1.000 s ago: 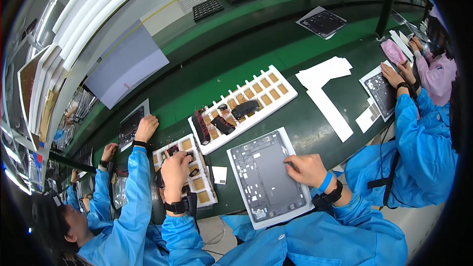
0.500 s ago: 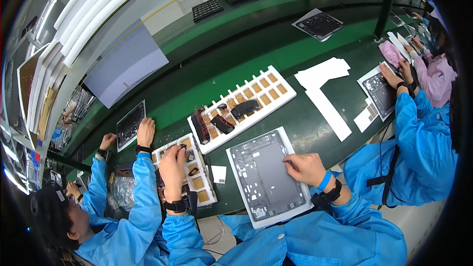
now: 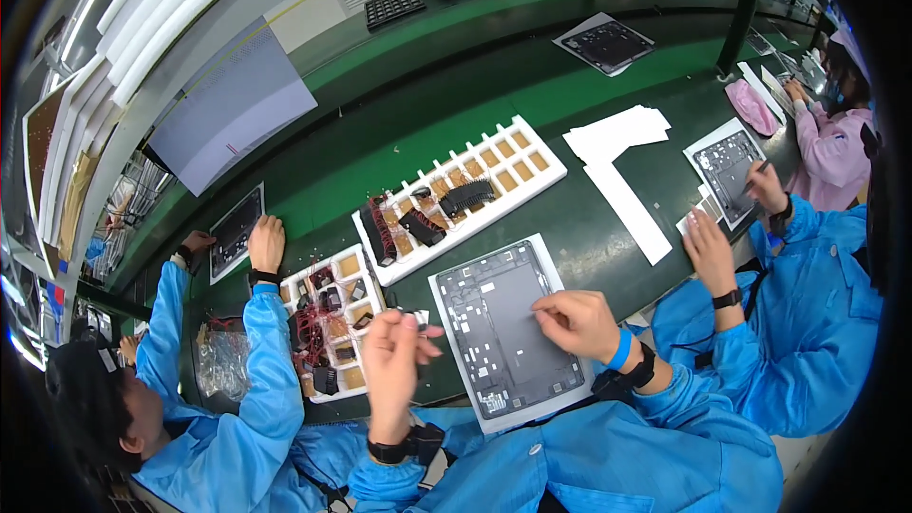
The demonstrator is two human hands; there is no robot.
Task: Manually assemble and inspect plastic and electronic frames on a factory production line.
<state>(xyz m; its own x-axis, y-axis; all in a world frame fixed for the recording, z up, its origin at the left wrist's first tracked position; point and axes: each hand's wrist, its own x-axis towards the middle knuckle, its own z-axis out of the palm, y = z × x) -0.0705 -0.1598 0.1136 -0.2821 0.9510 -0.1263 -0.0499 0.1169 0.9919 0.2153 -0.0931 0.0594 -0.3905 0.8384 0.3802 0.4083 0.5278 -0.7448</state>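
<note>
The tablet housing (image 3: 508,328) lies inner face up on a white sheet (image 3: 548,264) in front of the person, presumably so its outer face does not rub on the green counter (image 3: 591,245). The right hand (image 3: 581,325) bends over its right side with fingertips bunched, perhaps steadying it; whether they grip anything, I cannot tell. The left hand (image 3: 391,363), raised between the housing and the nearer foam tray (image 3: 334,396), seems to pinch a small black part (image 3: 408,313) at its fingertips. The compartments of that tray and the farther foam tray (image 3: 513,197) likely keep wired parts from tangling. The fingers hide most of the pinched part, so its shape is unclear; the right forearm and sleeve cover the housing's surroundings at lower right
</note>
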